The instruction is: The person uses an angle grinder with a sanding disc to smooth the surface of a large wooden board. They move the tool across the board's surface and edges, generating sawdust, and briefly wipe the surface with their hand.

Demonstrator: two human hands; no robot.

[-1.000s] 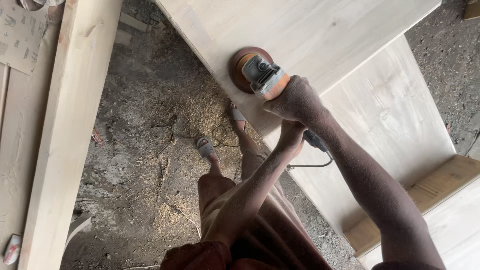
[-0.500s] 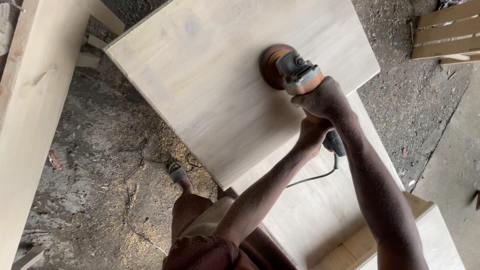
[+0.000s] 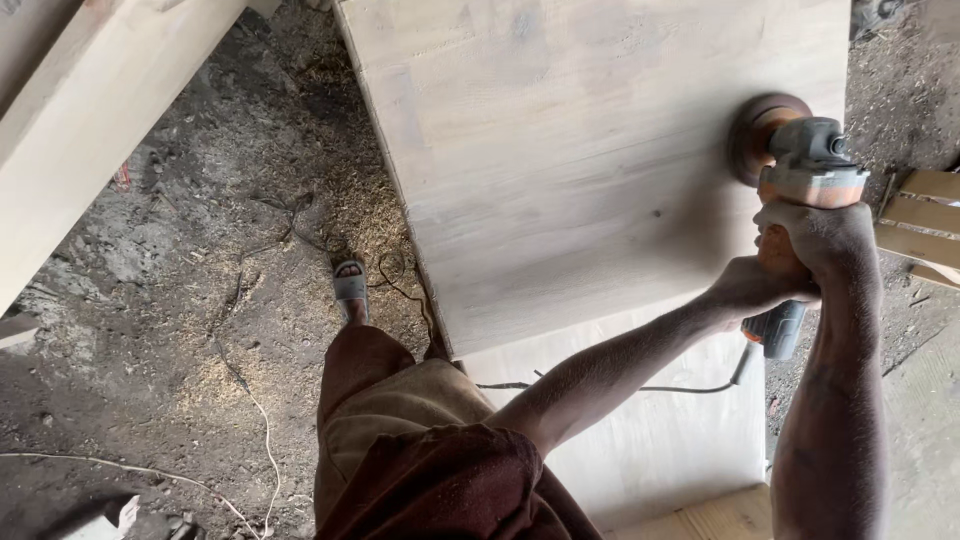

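A dirt floor (image 3: 170,300) strewn with sawdust and shavings lies under a wide, pale wooden panel (image 3: 590,170), which serves as the tabletop; a second pale board (image 3: 640,440) sits below it, nearer the person. The sander (image 3: 800,170), an orange and grey handheld power tool with a round brown disc, rests on the panel's right part, close to its right edge. The right hand (image 3: 815,235) wraps over the tool's body just behind the head, fingers closed tight around it. The left hand (image 3: 750,285) grips the rear handle lower down, fingers also closed on it. A dark cord (image 3: 650,388) trails from the handle's end across the lower board.

The step in hand looks like surface sanding, with the disc flat on the wood. Since the disc stands so near the right edge, the next stroke would call for keeping it level so that it does not tip over the rim, and most likely for sweeping toward the left, where most of the panel's surface lies open.

To the left, the panel ends at a straight edge above the floor, near the person's sandalled foot (image 3: 350,283). A long pale beam (image 3: 90,120) crosses the upper left, well apart. Slatted wood (image 3: 925,230) lies just beyond the right edge, leaving little room on that side. A thin white cable (image 3: 262,420) runs over the floor.
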